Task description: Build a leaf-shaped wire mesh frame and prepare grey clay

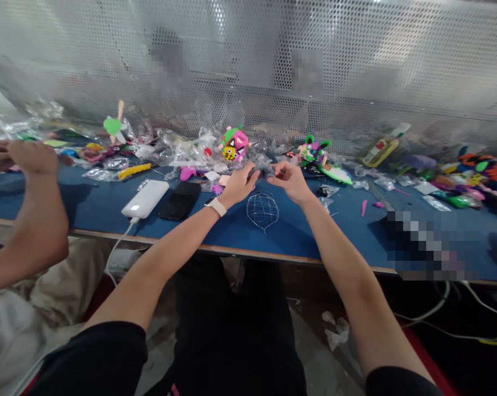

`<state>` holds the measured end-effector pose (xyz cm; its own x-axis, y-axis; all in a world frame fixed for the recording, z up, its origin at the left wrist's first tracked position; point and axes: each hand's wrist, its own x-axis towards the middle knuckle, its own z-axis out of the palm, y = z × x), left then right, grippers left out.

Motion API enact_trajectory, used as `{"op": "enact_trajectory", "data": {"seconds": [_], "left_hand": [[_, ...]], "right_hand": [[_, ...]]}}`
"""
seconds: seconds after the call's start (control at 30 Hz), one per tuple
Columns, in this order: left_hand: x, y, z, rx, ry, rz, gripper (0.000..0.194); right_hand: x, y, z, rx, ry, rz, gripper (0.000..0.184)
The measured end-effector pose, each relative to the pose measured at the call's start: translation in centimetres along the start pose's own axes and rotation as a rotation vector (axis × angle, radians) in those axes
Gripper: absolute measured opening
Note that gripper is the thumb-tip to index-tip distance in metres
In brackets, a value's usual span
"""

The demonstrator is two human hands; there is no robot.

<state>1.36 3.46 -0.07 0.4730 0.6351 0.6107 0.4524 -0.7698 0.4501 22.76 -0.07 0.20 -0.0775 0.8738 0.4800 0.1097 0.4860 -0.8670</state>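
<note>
My left hand (pixel 241 184), with a pale band at the wrist, pinches one side of a small dark grey piece (pixel 265 171). On the other side of it, my right hand (pixel 290 180) has its fingers closed on the same piece. What the piece is I cannot make out; fingers partly cover it. Just below my hands, a leaf-shaped wire frame (pixel 263 212) with crossing wires lies on the blue table (pixel 215 236). Behind them stands a colourful round clay figure (pixel 233 144) in pink, green and yellow.
A white power bank (pixel 145 199) with a cable and a black phone (pixel 180 200) lie left. Plastic wrappers, a yellow cutter (pixel 134 171), a bottle (pixel 380 152) and clay figures line the perforated metal wall (pixel 248 60). A co-worker's arm (pixel 38 214) rests at far left.
</note>
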Motion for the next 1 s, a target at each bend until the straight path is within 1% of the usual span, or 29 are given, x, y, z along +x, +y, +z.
{"op": "enact_trajectory", "data": {"seconds": [0.07, 0.13, 0.27, 0.37, 0.53, 0.63, 0.73, 0.8, 0.87, 0.93, 1.0], "left_hand": [[-0.2, 0.1, 0.0, 0.013, -0.062, 0.041, 0.029], [-0.3, 0.1, 0.1, 0.030, -0.104, 0.074, 0.030], [-0.2, 0.0, 0.3, 0.069, -0.135, 0.115, 0.041], [0.0, 0.1, 0.2, 0.052, -0.147, 0.128, 0.038], [0.1, 0.5, -0.2, -0.004, -0.108, 0.125, 0.027], [0.0, 0.2, 0.1, -0.028, -0.054, 0.082, 0.034], [0.1, -0.3, 0.4, -0.064, -0.009, 0.043, 0.047], [0.1, -0.7, 0.5, -0.052, 0.008, 0.058, 0.050], [0.2, -1.0, 0.5, -0.027, 0.036, 0.091, 0.048], [0.3, -1.2, 0.6, -0.018, 0.073, 0.117, 0.044], [0.4, -1.4, 0.8, -0.022, 0.099, 0.138, 0.037]], "right_hand": [[0.3, 0.5, 0.2, -0.044, 0.042, -0.014, 0.067], [0.6, 0.9, 0.2, -0.110, 0.096, -0.034, 0.067], [1.0, 1.1, -0.2, -0.167, 0.223, -0.070, 0.060], [0.9, 1.1, -0.4, -0.188, 0.273, -0.072, 0.051], [0.6, 0.9, -0.2, -0.261, 0.201, -0.082, 0.037], [0.5, 0.8, 0.4, -0.234, 0.151, -0.102, 0.037], [0.3, 0.5, 0.9, -0.157, 0.047, -0.152, 0.043], [0.0, 0.2, 0.9, -0.105, -0.048, -0.162, 0.053], [-0.2, -0.1, 0.9, -0.071, -0.129, -0.145, 0.068], [-0.4, -0.3, 0.9, -0.068, -0.146, -0.123, 0.074], [-0.4, -0.2, 1.0, -0.081, -0.118, -0.111, 0.071]]}}
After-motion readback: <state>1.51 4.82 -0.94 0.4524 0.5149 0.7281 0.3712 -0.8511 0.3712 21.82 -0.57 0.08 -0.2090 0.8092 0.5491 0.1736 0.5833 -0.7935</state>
